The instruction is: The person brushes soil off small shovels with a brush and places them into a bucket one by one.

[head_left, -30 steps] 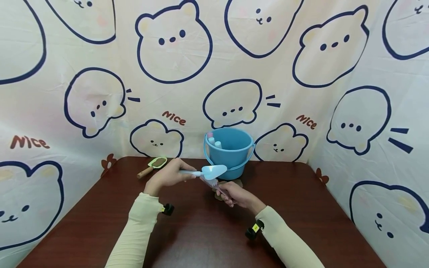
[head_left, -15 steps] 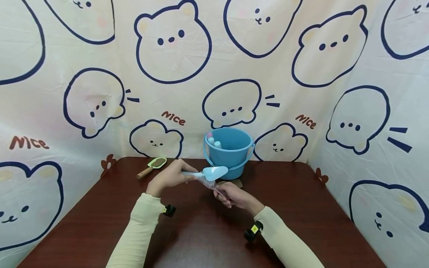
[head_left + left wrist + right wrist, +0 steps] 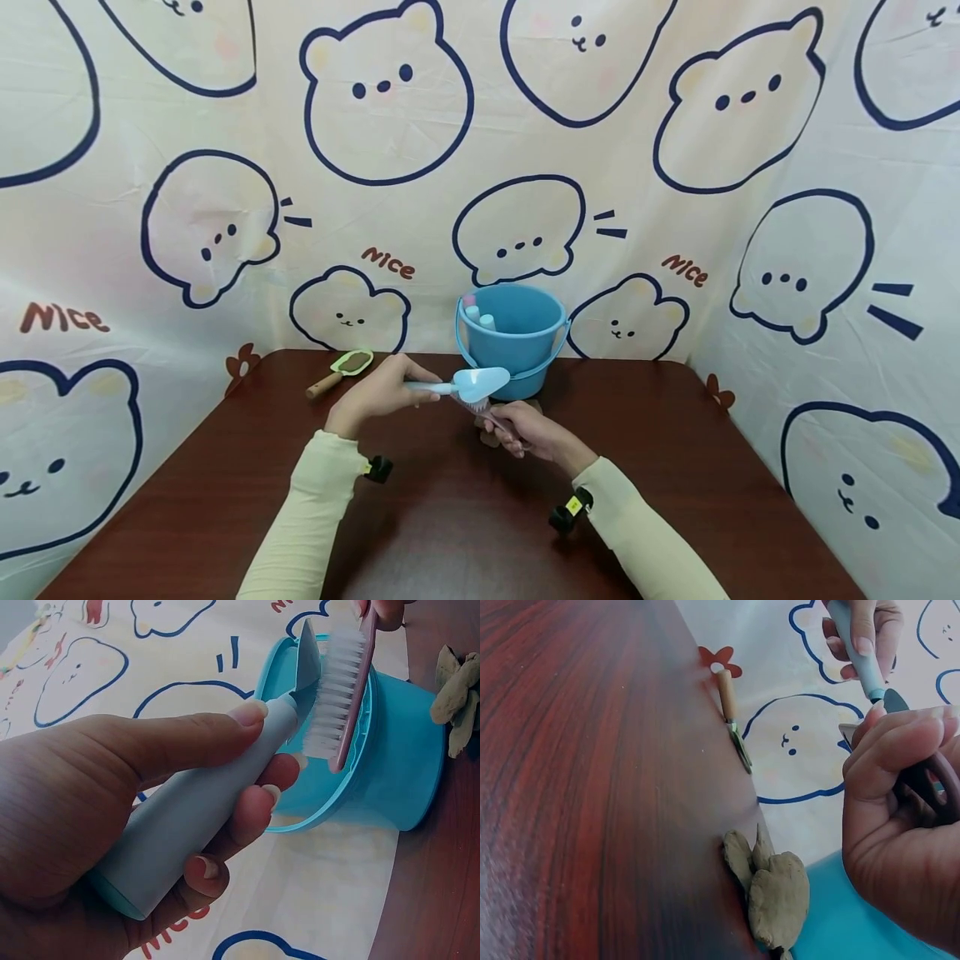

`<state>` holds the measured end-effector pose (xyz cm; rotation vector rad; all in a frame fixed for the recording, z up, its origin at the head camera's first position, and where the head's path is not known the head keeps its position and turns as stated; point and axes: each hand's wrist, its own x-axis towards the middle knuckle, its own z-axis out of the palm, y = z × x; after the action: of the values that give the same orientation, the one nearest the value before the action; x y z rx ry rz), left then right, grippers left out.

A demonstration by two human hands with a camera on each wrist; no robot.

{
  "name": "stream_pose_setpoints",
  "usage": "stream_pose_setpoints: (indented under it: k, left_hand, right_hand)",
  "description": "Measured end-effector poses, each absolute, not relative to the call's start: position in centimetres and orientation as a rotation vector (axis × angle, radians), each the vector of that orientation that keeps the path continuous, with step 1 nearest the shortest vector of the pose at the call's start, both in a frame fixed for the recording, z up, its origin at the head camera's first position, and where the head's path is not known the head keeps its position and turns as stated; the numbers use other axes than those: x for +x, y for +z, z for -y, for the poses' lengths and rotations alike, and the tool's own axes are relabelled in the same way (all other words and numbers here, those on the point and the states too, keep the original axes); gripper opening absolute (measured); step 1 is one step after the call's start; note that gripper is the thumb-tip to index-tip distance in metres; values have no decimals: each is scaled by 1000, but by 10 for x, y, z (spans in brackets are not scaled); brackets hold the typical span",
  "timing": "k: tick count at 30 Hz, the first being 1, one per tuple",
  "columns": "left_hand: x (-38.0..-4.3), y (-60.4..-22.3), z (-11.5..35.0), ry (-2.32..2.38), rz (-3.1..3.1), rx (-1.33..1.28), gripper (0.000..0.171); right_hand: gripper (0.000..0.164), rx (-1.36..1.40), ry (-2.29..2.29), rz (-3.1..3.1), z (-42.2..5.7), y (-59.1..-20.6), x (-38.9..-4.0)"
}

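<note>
My left hand (image 3: 381, 388) grips the thick handle of a light blue garden trowel (image 3: 483, 383) above the table, its blade pointing right. The left wrist view shows my thumb along the top of the handle and curled fingers beneath. My right hand (image 3: 534, 431) holds a pinkish scrubbing brush (image 3: 355, 705) by its handle. Its white bristles (image 3: 336, 690) face the blade's underside, at or very near it. In the right wrist view, my fingers wrap the dark-looking brush handle (image 3: 930, 787), and the hand covers most of the blade.
A blue bucket (image 3: 517, 342) stands behind the hands, with several pink and light blue handle ends (image 3: 487, 323) inside. Flat greyish-brown clay-like pieces (image 3: 778, 900) lie before it. A green-rimmed hand shovel (image 3: 352, 362) with a wooden handle lies back left. Patterned cloth hangs around the table.
My right hand with the brush shifts slightly left and down, then back up and right along the trowel blade. My left hand and the trowel stay almost still.
</note>
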<state>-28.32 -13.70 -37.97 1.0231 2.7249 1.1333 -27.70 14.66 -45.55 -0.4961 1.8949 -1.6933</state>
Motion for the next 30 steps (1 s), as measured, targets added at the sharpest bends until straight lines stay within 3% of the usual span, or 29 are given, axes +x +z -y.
stream_pose_setpoints:
  k: [30]
  left_hand:
    - [-284, -377, 152, 1166, -2706, 1019, 24]
  right_hand:
    - [38, -490, -1781, -1898, -171, -445, -285]
